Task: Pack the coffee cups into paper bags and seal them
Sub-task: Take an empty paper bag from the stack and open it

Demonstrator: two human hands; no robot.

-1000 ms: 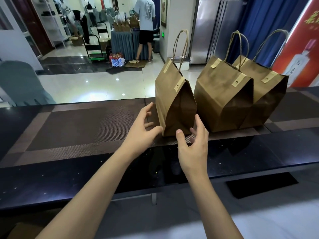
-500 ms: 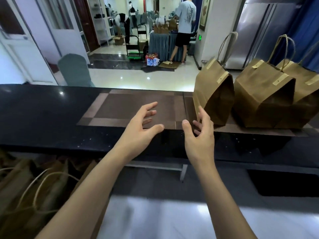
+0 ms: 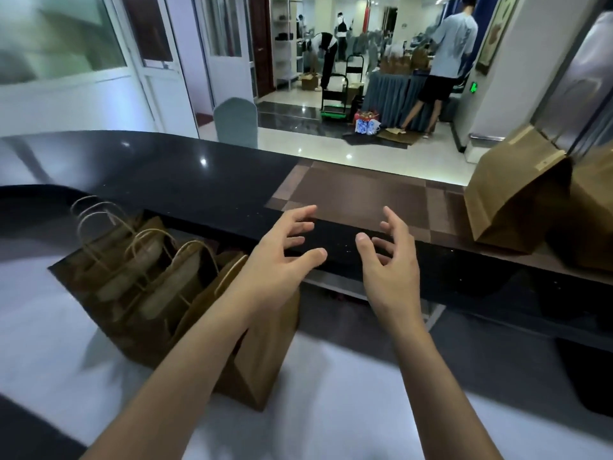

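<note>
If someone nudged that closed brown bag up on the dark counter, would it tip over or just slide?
Probably slide rather than tip: the sealed paper bag sits on a broad flat base on the woven mat, and a second bag backs it on the right. The paper looks stiff enough to hold its shape. Its weight can't be judged; the contents are hidden.

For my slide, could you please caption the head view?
Both hands, left and right, hover open and empty over the counter, sealed bags to the right, open bags below left.
</note>
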